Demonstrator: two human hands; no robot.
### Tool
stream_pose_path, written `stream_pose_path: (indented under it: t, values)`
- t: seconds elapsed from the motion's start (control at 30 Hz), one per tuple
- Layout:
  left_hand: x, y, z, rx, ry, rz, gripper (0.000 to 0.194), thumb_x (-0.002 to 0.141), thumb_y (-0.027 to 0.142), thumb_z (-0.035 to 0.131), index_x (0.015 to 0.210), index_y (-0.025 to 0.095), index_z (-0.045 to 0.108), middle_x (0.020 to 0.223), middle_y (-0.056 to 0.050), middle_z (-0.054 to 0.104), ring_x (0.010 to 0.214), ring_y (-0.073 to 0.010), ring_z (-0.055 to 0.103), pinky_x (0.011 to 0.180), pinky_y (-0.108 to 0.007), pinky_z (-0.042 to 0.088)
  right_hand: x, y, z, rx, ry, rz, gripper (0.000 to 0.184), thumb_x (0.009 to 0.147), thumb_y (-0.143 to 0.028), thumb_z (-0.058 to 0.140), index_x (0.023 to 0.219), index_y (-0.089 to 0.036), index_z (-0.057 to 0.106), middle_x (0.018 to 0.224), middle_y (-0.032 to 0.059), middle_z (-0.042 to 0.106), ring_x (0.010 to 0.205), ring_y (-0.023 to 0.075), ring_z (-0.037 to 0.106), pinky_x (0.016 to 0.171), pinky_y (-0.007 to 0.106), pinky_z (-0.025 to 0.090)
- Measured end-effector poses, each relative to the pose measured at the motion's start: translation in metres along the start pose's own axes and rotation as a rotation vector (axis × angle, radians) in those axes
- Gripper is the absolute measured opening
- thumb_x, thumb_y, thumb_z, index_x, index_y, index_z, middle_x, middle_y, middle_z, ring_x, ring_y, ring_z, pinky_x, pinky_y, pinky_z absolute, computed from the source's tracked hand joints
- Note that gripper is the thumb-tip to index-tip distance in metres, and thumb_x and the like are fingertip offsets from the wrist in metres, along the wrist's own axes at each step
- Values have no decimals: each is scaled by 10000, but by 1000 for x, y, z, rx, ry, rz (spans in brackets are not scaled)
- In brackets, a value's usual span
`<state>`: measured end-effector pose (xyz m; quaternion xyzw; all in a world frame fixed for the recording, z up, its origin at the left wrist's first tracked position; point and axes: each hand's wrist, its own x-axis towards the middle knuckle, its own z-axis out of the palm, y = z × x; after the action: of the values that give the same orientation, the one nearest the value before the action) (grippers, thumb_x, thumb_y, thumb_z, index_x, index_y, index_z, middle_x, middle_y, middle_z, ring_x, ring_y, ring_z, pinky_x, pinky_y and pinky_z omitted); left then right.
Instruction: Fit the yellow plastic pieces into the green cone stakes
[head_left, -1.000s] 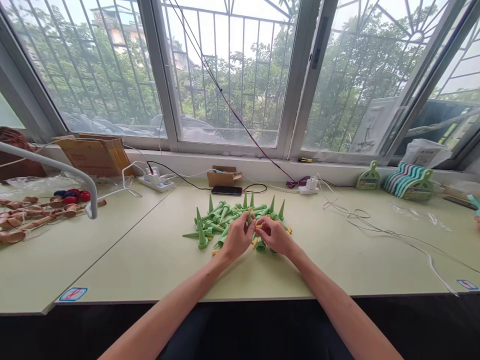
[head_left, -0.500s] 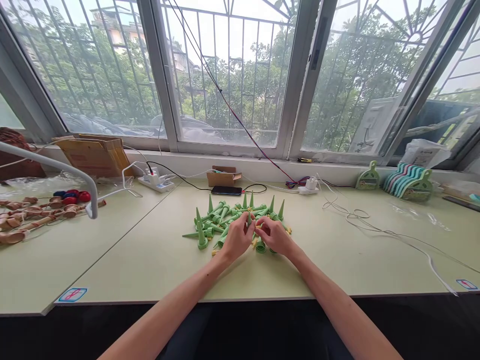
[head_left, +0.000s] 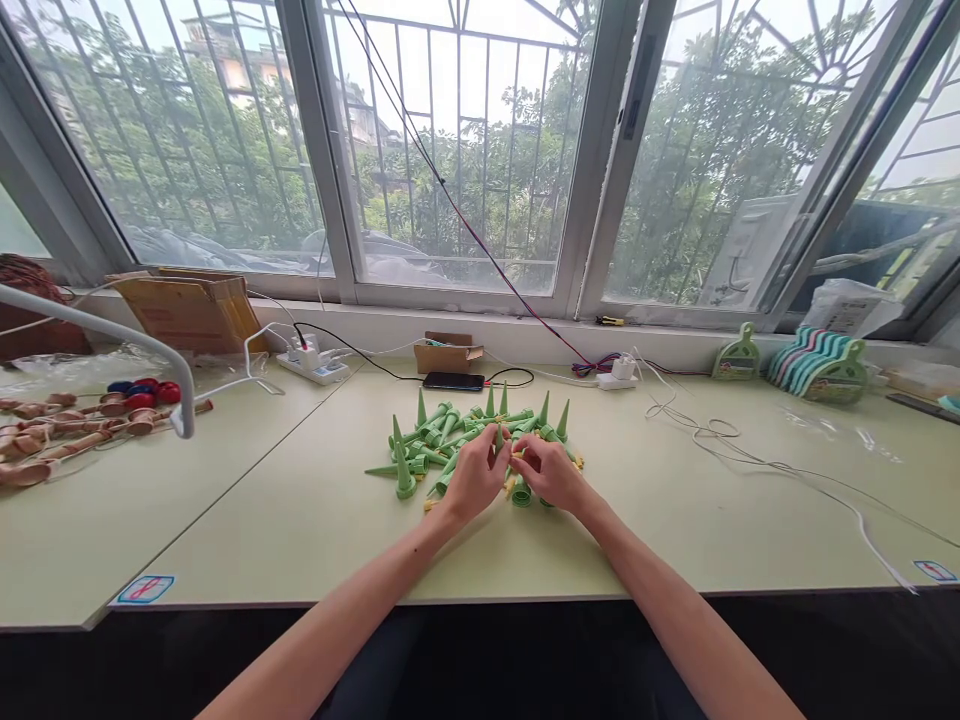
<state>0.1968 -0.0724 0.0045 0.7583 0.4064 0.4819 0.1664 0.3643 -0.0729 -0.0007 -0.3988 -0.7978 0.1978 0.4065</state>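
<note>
Green plastic watering spikes (head_left: 403, 470), cone-shaped with ribbed round caps, lie in a heap on the table, a few standing point up. Over the front of the heap, my left hand (head_left: 480, 472) is closed on one green spike (head_left: 499, 437), its tip showing above the fingers. Close beside it, my right hand (head_left: 550, 468) pinches a small yellow piece (head_left: 515, 456) against that spike; the fingers hide most of it. More little yellow parts (head_left: 430, 506) are scattered among the spikes.
Behind the heap lie a black phone (head_left: 453, 382) and a small cardboard box (head_left: 448, 353). Wooden toys (head_left: 90, 440) are at the left, near a white metal tube (head_left: 169, 350). Loose cables (head_left: 724, 440) cross the right side; green and pink plastic boards (head_left: 825, 365) stand behind.
</note>
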Motion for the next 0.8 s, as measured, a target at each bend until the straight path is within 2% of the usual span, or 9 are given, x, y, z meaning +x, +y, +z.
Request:
stream_pose_path:
  t: [0.1, 0.3, 0.5, 0.67, 0.8]
  values:
    - [0, 0, 0, -3, -4, -2, 142, 941, 322, 463, 950, 197, 528, 643, 49, 471, 507, -98, 424, 522, -219, 339, 0, 0, 0, -5, 1, 1, 184, 927, -356, 507, 849, -199, 562, 542, -49, 512, 473, 112, 392, 517, 252, 310]
    - [0, -1, 0, 2, 2, -3, 141, 940, 322, 473, 962, 196, 532, 614, 58, 461, 493, -96, 414, 527, -222, 342, 0, 0, 0, 29, -8, 15, 160, 913, -361, 545, 924, -202, 552, 555, -55, 522, 474, 113, 409, 510, 248, 300]
    - [0, -1, 0, 7, -1, -1, 134, 942, 317, 467, 951, 198, 527, 623, 58, 458, 498, -96, 420, 535, -224, 340, 1, 2, 1, -13, -2, -1, 163, 924, -331, 514, 833, -202, 552, 539, -56, 492, 479, 110, 391, 525, 249, 298]
    - [1, -1, 0, 9, 1, -8, 141, 942, 324, 473, 959, 196, 531, 611, 64, 435, 490, -93, 397, 529, -223, 333, 0, 2, 1, 4, -15, 4, 167, 927, -360, 525, 910, -199, 568, 544, -59, 506, 468, 109, 381, 521, 247, 292]
    - [1, -1, 0, 4, -8, -11, 136, 942, 320, 476, 962, 197, 529, 628, 60, 459, 502, -92, 413, 537, -222, 339, 1, 1, 0, -15, -9, -5, 175, 931, -329, 506, 820, -200, 548, 557, -49, 506, 489, 109, 374, 533, 244, 297]
